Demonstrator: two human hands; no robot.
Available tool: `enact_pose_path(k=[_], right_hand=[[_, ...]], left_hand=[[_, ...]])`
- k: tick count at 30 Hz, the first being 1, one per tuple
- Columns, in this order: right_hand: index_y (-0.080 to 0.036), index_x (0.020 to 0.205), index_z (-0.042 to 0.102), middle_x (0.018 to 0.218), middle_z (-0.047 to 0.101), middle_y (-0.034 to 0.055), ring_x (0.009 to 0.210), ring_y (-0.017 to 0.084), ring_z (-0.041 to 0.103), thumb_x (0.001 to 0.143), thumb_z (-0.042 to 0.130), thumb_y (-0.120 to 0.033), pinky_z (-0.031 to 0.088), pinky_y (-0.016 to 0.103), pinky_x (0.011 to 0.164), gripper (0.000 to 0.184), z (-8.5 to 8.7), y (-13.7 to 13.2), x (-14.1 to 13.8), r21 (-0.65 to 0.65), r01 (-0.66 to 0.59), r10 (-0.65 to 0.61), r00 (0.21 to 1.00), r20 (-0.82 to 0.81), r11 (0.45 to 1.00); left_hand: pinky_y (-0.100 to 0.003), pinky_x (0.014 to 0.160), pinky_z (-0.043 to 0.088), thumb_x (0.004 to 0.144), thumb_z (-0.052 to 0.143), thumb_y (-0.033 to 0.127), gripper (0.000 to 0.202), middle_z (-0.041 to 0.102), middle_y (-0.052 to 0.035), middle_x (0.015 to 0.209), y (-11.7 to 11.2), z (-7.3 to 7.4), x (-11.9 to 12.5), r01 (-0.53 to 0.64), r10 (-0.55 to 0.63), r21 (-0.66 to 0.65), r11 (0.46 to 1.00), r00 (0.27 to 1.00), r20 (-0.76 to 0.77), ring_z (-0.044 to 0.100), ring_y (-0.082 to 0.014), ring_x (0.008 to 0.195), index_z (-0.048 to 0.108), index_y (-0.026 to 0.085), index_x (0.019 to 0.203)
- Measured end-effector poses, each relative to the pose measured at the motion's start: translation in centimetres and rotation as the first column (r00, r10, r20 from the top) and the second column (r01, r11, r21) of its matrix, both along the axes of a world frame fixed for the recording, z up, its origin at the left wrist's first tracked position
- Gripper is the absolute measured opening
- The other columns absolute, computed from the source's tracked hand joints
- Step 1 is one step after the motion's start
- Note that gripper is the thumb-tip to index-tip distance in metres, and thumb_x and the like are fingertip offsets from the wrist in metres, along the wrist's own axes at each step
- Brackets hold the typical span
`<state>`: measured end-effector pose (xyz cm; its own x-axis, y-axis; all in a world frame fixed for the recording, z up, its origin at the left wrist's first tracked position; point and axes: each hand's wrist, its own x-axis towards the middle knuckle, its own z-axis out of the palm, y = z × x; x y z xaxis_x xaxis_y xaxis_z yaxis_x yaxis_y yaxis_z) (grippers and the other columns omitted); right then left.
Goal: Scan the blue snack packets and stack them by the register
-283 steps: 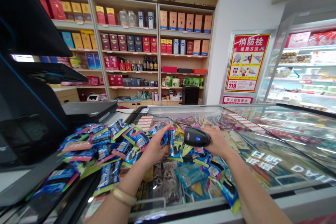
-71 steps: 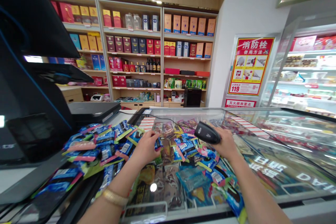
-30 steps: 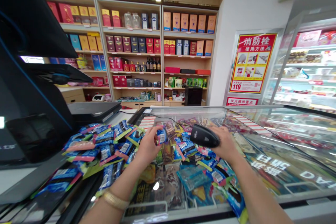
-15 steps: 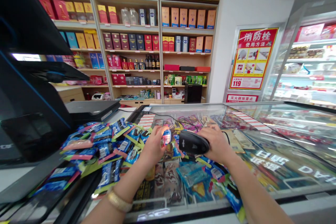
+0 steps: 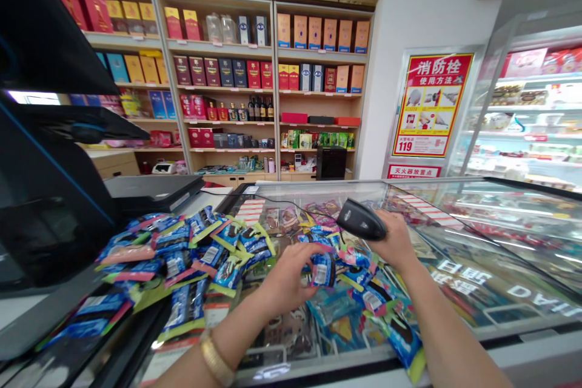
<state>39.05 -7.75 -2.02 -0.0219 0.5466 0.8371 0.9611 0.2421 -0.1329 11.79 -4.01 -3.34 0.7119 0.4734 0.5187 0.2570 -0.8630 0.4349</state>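
My right hand is closed round a black barcode scanner, held just above the glass lid of a chest freezer; its cable runs back across the lid. My left hand, a gold bracelet on its wrist, pinches a small blue snack packet at the edge of the loose packets lying on the lid below the scanner. A larger heap of blue packets is spread to the left of that hand.
A black till screen and stand fills the left side, with a flat black device behind the heap. Wooden shelves of boxed goods line the far wall. A red fire-hydrant poster and a chilled display case stand at right.
My left hand has come down and to the right from in front of the scanner and now grips a packet among the right-hand packets. My right hand has lifted the scanner up and to the right.
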Motion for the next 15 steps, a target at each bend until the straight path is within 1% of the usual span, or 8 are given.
enact_pose_path(k=[2, 4, 6, 8, 10, 12, 13, 15], right_hand=[[-0.021, 0.089, 0.065, 0.078, 0.066, 0.0042, 0.075, 0.021, 0.059, 0.073, 0.055, -0.034, 0.034, 0.032, 0.074, 0.023, -0.2, 0.1, 0.3, 0.003, 0.017, -0.017, 1.000, -0.005, 1.000], [-0.021, 0.087, 0.065, 0.077, 0.066, 0.0039, 0.075, 0.021, 0.060, 0.072, 0.056, -0.034, 0.033, 0.032, 0.073, 0.021, -0.4, 0.2, 0.2, -0.023, 0.010, -0.010, 1.000, 0.006, 1.000], [-0.021, 0.089, 0.066, 0.078, 0.066, 0.0034, 0.077, 0.021, 0.060, 0.073, 0.057, -0.033, 0.033, 0.032, 0.074, 0.023, -0.5, 0.3, 0.1, -0.052, -0.001, 0.002, 1.000, 0.020, 0.999], [-0.021, 0.096, 0.066, 0.081, 0.067, 0.0034, 0.080, 0.021, 0.062, 0.074, 0.057, -0.033, 0.033, 0.033, 0.076, 0.027, -0.6, 0.3, -0.1, -0.067, -0.011, 0.013, 1.000, 0.027, 0.998], [-0.021, 0.102, 0.065, 0.085, 0.068, 0.0041, 0.083, 0.022, 0.062, 0.075, 0.057, -0.033, 0.034, 0.033, 0.078, 0.031, -0.6, 0.4, -0.1, -0.064, -0.017, 0.019, 1.000, 0.025, 0.998], [-0.021, 0.099, 0.066, 0.086, 0.069, 0.0050, 0.083, 0.022, 0.062, 0.075, 0.056, -0.034, 0.034, 0.033, 0.078, 0.029, -0.7, 0.4, 0.0, -0.056, -0.013, 0.015, 1.000, 0.022, 0.998], [-0.020, 0.097, 0.066, 0.085, 0.069, 0.0052, 0.082, 0.022, 0.062, 0.075, 0.057, -0.034, 0.034, 0.034, 0.077, 0.027, -0.8, 0.5, 0.0, -0.052, -0.011, 0.012, 1.000, 0.022, 0.999], [-0.020, 0.093, 0.066, 0.084, 0.069, 0.0052, 0.081, 0.022, 0.062, 0.074, 0.057, -0.034, 0.034, 0.034, 0.077, 0.025, -0.8, 0.5, 0.1, -0.046, -0.007, 0.008, 1.000, 0.025, 0.999]], left_hand=[[-0.043, 0.102, 0.037, 0.066, 0.074, 0.021, 0.059, 0.059, -0.0076, 0.122, -0.3, -0.6, 0.4, 0.030, -0.027, 0.034, 0.999, 0.996, -0.079, 0.051, -0.0264, 0.117, 0.056, 0.028, 0.121], [-0.047, 0.105, 0.033, 0.063, 0.080, 0.035, 0.064, 0.054, -0.0093, 0.129, -0.4, -1.0, 0.4, 0.052, -0.040, 0.081, 0.995, 0.989, -0.141, 0.045, -0.0302, 0.122, 0.057, 0.030, 0.122], [-0.051, 0.106, 0.031, 0.061, 0.079, 0.047, 0.071, 0.048, -0.0109, 0.136, -0.4, -1.0, 0.3, 0.060, -0.038, 0.127, 0.990, 0.984, -0.173, 0.042, -0.0331, 0.126, 0.056, 0.031, 0.125], [-0.051, 0.106, 0.031, 0.065, 0.075, 0.049, 0.069, 0.045, -0.0118, 0.138, -0.3, -0.7, 0.0, 0.028, 0.000, 0.167, 0.985, 0.987, -0.164, 0.041, -0.0331, 0.127, 0.054, 0.030, 0.128], [-0.048, 0.104, 0.033, 0.074, 0.069, 0.041, 0.056, 0.049, -0.0118, 0.135, 0.2, -0.1, -0.5, -0.094, 0.118, 0.208, 0.974, 0.988, -0.104, 0.043, -0.0306, 0.125, 0.055, 0.027, 0.127], [-0.046, 0.102, 0.035, 0.078, 0.063, 0.030, 0.048, 0.053, -0.0111, 0.129, 1.1, 0.6, -1.3, -0.291, 0.309, 0.241, 0.926, 0.950, -0.038, 0.046, -0.0287, 0.121, 0.056, 0.026, 0.125], [-0.046, 0.101, 0.035, 0.078, 0.061, 0.027, 0.046, 0.056, -0.0109, 0.125, 1.6, 0.9, -1.8, -0.399, 0.417, 0.249, 0.882, 0.909, -0.020, 0.048, -0.0285, 0.118, 0.056, 0.025, 0.124], [-0.047, 0.099, 0.035, 0.077, 0.061, 0.024, 0.046, 0.058, -0.0114, 0.121, 2.7, 1.4, -2.9, -0.582, 0.608, 0.256, 0.772, 0.793, -0.030, 0.051, -0.0295, 0.114, 0.057, 0.024, 0.122]])
